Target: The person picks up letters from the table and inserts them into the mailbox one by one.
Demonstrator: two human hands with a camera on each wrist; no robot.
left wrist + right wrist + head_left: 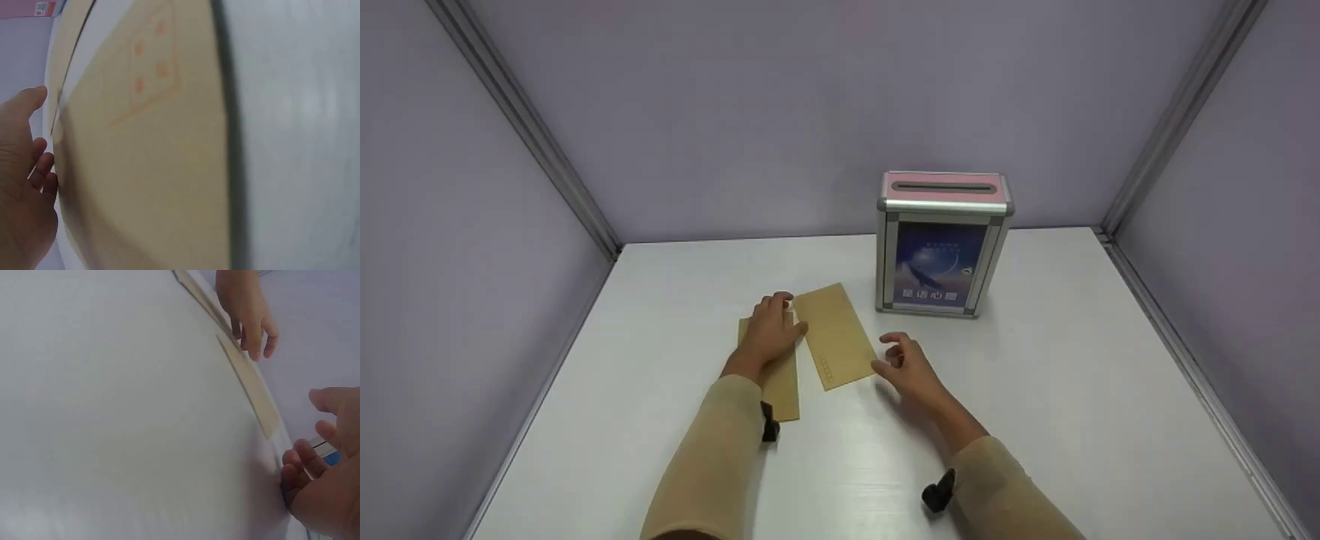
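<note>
On the white surface point(1035, 390), the left hand point(769, 334) lies flat, fingers straight, pinning the near envelope point(781, 382); the right hand point(911, 369), fingers loosely spread and holding nothing, hovers at 4 o'clock of the far envelope point(834, 335). Lifting by its edge seems wisest. The slotted box point(941, 244) hides its contents.
</note>
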